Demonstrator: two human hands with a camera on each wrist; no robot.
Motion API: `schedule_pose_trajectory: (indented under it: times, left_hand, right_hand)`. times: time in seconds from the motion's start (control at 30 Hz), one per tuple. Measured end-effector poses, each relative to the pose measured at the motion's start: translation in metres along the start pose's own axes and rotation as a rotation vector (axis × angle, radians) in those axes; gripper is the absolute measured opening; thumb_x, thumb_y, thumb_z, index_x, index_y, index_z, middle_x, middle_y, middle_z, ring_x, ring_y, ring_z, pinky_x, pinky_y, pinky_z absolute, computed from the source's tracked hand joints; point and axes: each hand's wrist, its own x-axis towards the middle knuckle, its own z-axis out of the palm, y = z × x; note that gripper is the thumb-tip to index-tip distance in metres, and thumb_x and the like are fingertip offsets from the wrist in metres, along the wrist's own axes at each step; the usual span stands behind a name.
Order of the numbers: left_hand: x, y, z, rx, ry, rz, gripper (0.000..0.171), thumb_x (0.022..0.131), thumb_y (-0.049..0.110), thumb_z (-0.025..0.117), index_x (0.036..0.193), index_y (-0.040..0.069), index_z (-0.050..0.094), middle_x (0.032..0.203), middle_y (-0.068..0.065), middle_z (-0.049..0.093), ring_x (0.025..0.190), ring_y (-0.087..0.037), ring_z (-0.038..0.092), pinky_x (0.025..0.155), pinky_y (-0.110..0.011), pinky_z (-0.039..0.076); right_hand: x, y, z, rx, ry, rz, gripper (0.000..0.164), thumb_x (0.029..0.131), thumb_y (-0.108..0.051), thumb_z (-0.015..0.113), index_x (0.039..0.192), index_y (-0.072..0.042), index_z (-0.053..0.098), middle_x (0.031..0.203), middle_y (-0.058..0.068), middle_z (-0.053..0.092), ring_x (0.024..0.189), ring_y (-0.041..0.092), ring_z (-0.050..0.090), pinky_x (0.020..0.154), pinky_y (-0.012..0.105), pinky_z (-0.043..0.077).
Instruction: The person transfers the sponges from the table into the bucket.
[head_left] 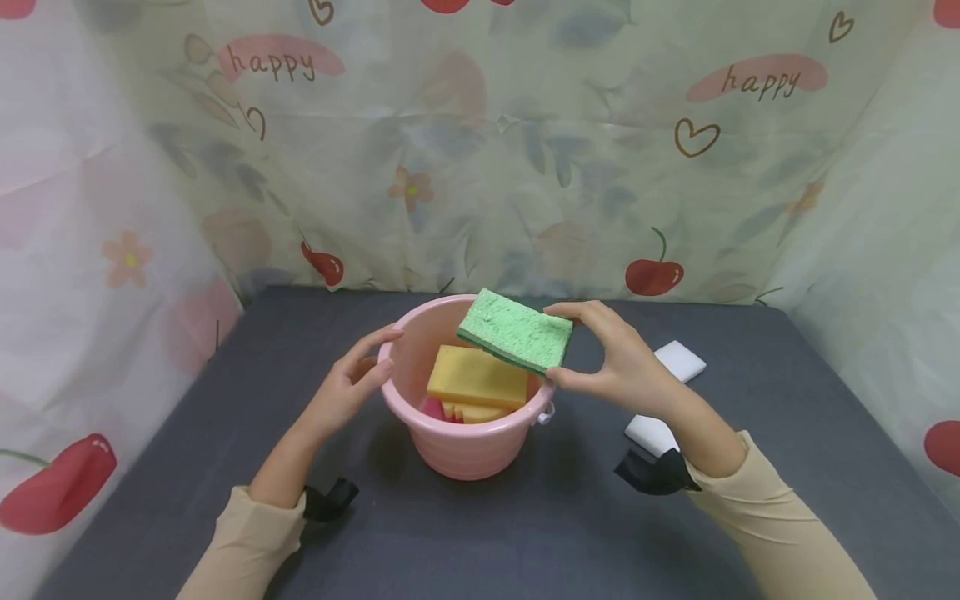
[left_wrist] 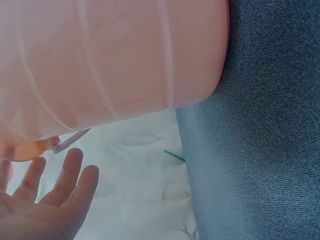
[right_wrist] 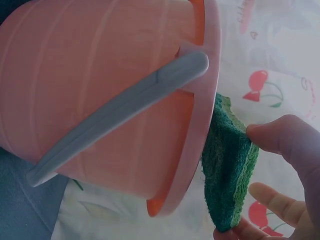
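Note:
A pink bucket (head_left: 468, 454) stands upright on the dark table, its grey handle (right_wrist: 117, 117) hanging down one side in the right wrist view. My right hand (head_left: 626, 371) pinches a green sponge (head_left: 517, 329) by its right end, thumb on the near edge and fingers on the far one. The sponge is tilted above the bucket's opening. Inside lie a yellow sponge (head_left: 478, 377) and, under it, other yellow and red-pink pieces, partly hidden. My left hand (head_left: 341, 392) rests with loosely spread fingers at the bucket's left rim. The left wrist view shows those fingers (left_wrist: 67, 182) fairly straight.
Two white blocks lie on the table to the right: the farther white block (head_left: 680, 360) and the nearer white block (head_left: 652, 435), partly behind my right wrist. A printed cloth (head_left: 487, 208) hangs behind and along both sides of the dark table (head_left: 480, 550).

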Motion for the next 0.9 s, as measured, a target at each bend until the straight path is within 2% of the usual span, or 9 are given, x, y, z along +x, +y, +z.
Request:
schedule_pose_trajectory:
  times: [0.6, 0.9]
  left_hand:
    - [0.000, 0.000, 0.000, 0.015, 0.002, 0.000, 0.047, 0.096, 0.022, 0.049, 0.141, 0.021, 0.036, 0.152, -0.006, 0.029, 0.131, -0.040, 0.041, 0.098, -0.059, 0.039]
    - [0.000, 0.000, 0.000, 0.010, 0.002, 0.002, 0.047, 0.096, 0.020, 0.048, 0.141, 0.020, 0.037, 0.153, -0.006, 0.029, 0.131, -0.040, 0.040, 0.099, -0.059, 0.038]
  right_hand:
    - [0.005, -0.011, 0.012, 0.027, -0.077, -0.112, 0.060, 0.073, -0.016, 0.078, 0.127, -0.010, 0.051, 0.127, 0.005, 0.054, 0.120, 0.020, 0.046, 0.099, 0.046, 0.040]
    - [0.007, -0.015, 0.014, 0.063, -0.141, -0.083, 0.060, 0.075, -0.022, 0.077, 0.128, -0.014, 0.050, 0.127, 0.000, 0.053, 0.120, 0.016, 0.043, 0.100, 0.047, 0.039]
